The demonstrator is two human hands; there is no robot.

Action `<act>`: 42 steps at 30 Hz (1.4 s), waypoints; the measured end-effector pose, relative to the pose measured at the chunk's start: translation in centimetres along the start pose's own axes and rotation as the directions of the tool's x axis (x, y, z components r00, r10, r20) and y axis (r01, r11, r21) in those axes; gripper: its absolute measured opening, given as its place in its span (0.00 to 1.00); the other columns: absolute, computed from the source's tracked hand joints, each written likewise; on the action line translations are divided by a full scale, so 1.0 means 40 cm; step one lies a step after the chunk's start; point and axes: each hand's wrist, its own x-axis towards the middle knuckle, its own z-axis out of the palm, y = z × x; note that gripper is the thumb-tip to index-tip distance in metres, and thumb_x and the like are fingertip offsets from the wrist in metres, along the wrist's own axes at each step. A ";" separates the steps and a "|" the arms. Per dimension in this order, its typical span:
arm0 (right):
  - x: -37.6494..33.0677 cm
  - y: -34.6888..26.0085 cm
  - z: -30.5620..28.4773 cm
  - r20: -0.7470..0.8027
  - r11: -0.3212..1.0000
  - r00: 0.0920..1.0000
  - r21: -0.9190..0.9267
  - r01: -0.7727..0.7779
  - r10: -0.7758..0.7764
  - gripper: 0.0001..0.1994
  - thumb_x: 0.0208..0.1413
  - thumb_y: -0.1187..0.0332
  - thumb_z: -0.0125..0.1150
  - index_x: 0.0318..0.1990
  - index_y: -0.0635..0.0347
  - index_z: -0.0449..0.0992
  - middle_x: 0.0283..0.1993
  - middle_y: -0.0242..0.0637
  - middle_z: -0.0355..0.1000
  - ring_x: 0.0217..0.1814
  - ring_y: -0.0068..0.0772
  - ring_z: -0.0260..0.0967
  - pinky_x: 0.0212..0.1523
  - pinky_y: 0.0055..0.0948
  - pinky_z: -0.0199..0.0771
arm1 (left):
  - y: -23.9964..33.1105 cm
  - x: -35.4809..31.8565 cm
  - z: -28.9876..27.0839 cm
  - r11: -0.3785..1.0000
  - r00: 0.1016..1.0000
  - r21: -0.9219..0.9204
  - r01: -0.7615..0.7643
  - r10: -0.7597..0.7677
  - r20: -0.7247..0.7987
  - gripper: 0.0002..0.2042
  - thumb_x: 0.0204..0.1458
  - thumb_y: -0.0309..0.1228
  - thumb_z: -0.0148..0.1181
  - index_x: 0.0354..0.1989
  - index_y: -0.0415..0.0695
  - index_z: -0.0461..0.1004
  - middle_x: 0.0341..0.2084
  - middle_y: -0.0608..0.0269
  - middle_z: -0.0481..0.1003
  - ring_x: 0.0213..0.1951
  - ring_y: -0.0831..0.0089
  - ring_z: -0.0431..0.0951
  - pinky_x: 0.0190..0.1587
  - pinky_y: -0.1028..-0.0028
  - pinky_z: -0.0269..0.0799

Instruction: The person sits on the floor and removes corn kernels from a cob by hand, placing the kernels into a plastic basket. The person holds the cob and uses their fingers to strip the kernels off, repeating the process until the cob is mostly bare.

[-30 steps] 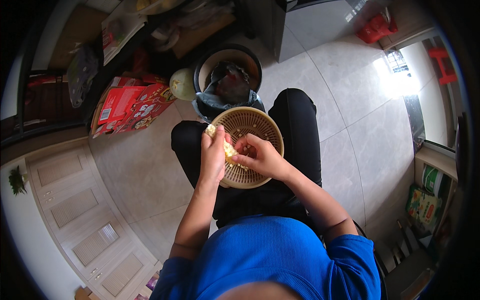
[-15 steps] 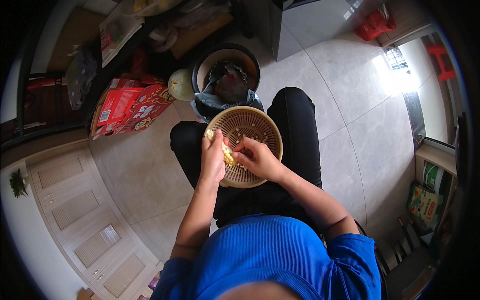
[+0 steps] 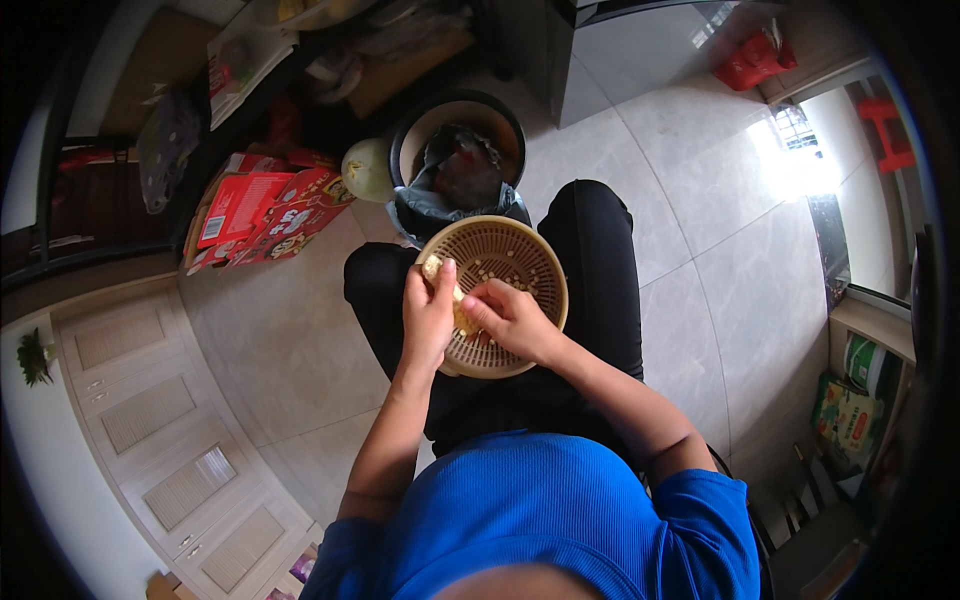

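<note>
My left hand (image 3: 428, 318) is wrapped round a pale yellow corn cob (image 3: 433, 267), whose bare-looking end sticks out above the thumb. My right hand (image 3: 514, 324) is closed against the cob's lower part, thumb and fingers pressed on the kernels there. Both hands are over a tan slotted plastic basket (image 3: 556, 262), which rests on my lap between the knees. Several loose corn kernels (image 3: 511, 252) lie scattered on the basket's bottom. Part of the cob is hidden behind my fingers.
Beyond the basket stands a round bin (image 3: 515, 125) with a dark plastic bag (image 3: 420, 212). Left of it are a pale green melon-like thing (image 3: 366, 171) and a red cardboard box (image 3: 262, 212). A shelf unit (image 3: 250, 105) stands far left; a red bag (image 3: 755, 62) lies far right.
The cob has turned in my left hand, so its pale end shows more and fewer yellow kernels show. My right fingers have shifted slightly on it. The whole view has moved a little.
</note>
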 end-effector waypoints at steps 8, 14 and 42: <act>-0.005 0.012 0.043 -0.070 0.972 0.979 -0.157 0.178 -0.190 0.15 0.60 0.61 0.45 0.41 0.68 0.65 0.32 0.54 0.70 0.36 0.47 0.70 0.37 0.37 0.69 | -0.006 0.002 0.026 0.988 0.999 -0.157 0.001 -0.009 -0.051 0.11 0.57 0.37 0.47 0.35 0.41 0.64 0.26 0.67 0.65 0.29 0.80 0.65 0.32 0.80 0.63; 0.002 -0.001 0.046 -0.170 0.977 0.973 -0.169 0.129 -0.157 0.13 0.59 0.65 0.42 0.35 0.70 0.66 0.30 0.59 0.69 0.33 0.59 0.68 0.34 0.44 0.68 | -0.001 0.000 0.031 0.949 0.996 -0.311 0.045 -0.066 -0.060 0.10 0.58 0.38 0.45 0.30 0.45 0.61 0.23 0.70 0.62 0.25 0.83 0.63 0.29 0.81 0.61; -0.002 0.016 -0.012 0.001 0.854 0.993 0.510 0.104 -0.121 0.17 0.56 0.70 0.53 0.51 0.63 0.60 0.40 0.31 0.65 0.39 0.17 0.63 0.39 0.19 0.67 | 0.039 -0.019 0.013 0.826 0.999 -0.564 0.022 -0.005 0.032 0.06 0.53 0.28 0.53 0.31 0.43 0.62 0.28 0.65 0.67 0.32 0.79 0.68 0.36 0.78 0.67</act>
